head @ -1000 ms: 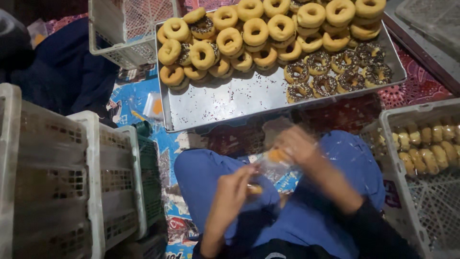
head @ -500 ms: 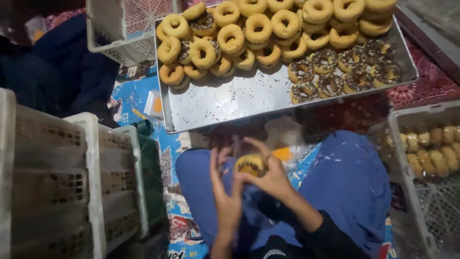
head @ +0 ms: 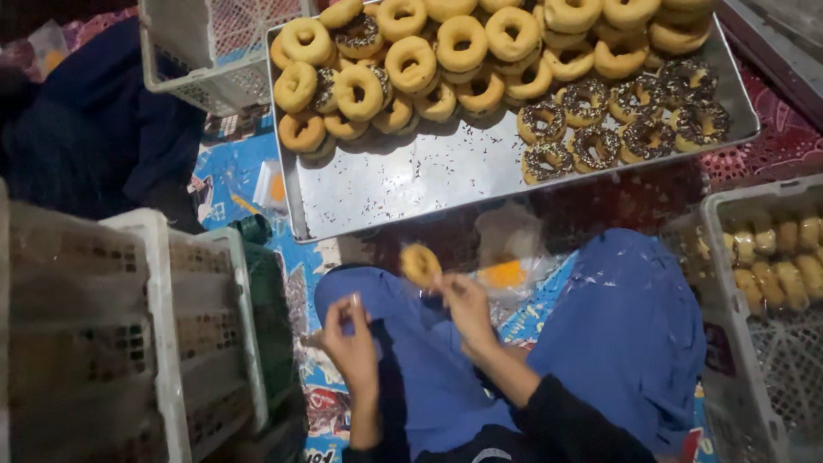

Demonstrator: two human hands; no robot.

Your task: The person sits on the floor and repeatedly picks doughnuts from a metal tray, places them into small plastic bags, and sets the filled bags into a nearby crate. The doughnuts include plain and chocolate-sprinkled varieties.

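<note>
I had the right hand (head: 467, 306) raised over the lap, its fingertips pinched on a single pale round doughnut (head: 420, 264), which sat just above the knees in blue cloth (head: 617, 334) and short of the big shallow steel tray (head: 403, 184). The left hand (head: 350, 336) hung a little lower and to the side, fingers curled inward with the tips drawn together; the blur kept me from telling whether they nipped a film wrapper or nothing at all. Between the knees lay a crumpled clear plastic bag with something orange inside (head: 507, 261). On the tray, plain golden ring doughnuts (head: 411, 64) were heaped at the far left and across the back, with chocolate-sprinkled doughnuts (head: 617, 120) at the right. White plastic lattice crates (head: 154, 334) stood at my left, and another white crate holding rows of pale doughnuts (head: 776, 257) at my right. My worry was the grip: held only by fingertips at its edge, the soft doughnut could tear or slip onto the lap or the printed blue floor mat (head: 231, 176), and glaze on the fingers would make that likelier. A careless elbow might also knock the right crate.
</note>
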